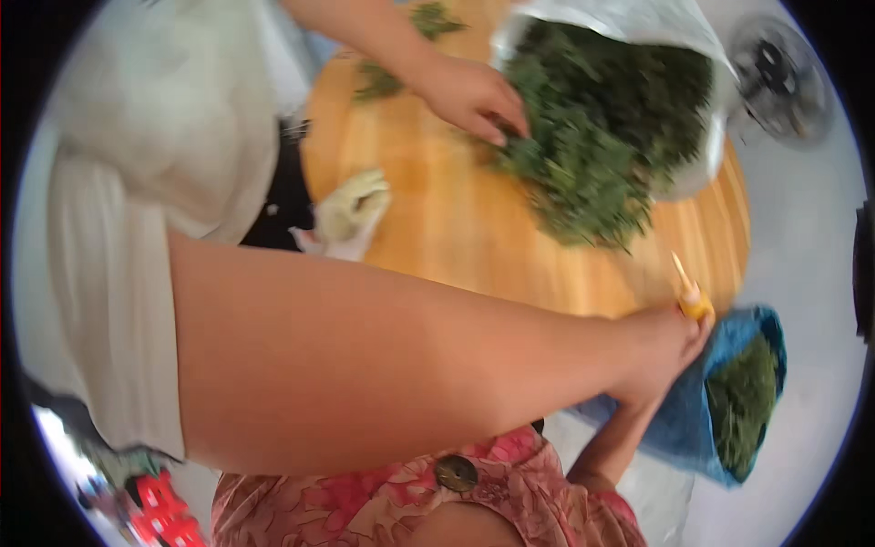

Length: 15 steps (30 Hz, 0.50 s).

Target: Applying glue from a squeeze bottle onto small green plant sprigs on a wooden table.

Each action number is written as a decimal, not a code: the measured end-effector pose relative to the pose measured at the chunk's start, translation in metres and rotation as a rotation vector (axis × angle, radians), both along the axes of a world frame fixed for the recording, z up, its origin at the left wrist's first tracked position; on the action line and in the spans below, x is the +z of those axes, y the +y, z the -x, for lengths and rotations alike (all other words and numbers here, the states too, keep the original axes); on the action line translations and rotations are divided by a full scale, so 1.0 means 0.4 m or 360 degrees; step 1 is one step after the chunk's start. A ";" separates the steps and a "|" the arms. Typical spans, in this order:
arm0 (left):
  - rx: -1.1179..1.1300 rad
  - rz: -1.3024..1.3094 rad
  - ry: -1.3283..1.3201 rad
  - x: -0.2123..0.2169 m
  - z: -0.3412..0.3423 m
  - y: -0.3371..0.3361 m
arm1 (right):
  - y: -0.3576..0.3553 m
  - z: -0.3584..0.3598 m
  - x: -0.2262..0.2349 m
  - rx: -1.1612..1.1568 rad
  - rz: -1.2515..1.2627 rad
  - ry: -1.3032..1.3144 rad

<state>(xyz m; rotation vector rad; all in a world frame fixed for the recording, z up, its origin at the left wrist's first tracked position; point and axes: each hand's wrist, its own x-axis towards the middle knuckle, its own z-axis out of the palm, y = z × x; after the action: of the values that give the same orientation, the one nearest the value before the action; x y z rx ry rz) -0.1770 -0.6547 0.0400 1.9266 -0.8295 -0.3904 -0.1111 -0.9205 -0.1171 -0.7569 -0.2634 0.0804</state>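
Note:
My right forearm point(609, 458) reaches up from the lower right. My right hand point(658, 366) overlaps with a co-worker's hand, so my fingers are hard to make out. A yellow-handled thing with a thin, pale pointed tip point(694, 299) sticks up from these hands; which one holds it I cannot tell. The co-worker's bare arm point(392, 356) crosses in front of me from the left. My left hand does not show. On the round wooden table, the co-worker's other hand point(474, 98) touches leafy green sprigs point(588, 187) spilling from a white bag point(720, 159).
Just right of the hands, a blue bag point(679, 424) holds fine greens point(743, 401). A crumpled pale cloth-like thing point(353, 211) lies at the left edge of the table point(437, 232). Loose sprigs point(378, 80) lie farther back. A fan point(779, 77) stands at the far right.

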 end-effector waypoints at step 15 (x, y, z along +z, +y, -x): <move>-0.0137 -0.0713 -0.0565 -0.036 -0.197 -0.117 | 0.221 0.015 0.091 -0.0498 -0.0350 0.0297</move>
<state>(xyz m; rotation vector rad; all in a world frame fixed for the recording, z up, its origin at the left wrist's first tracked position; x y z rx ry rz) -0.0981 -0.7016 0.0257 2.4265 -1.1301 -0.3064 -0.1172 -0.8320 -0.0807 -0.5599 0.0262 -0.1715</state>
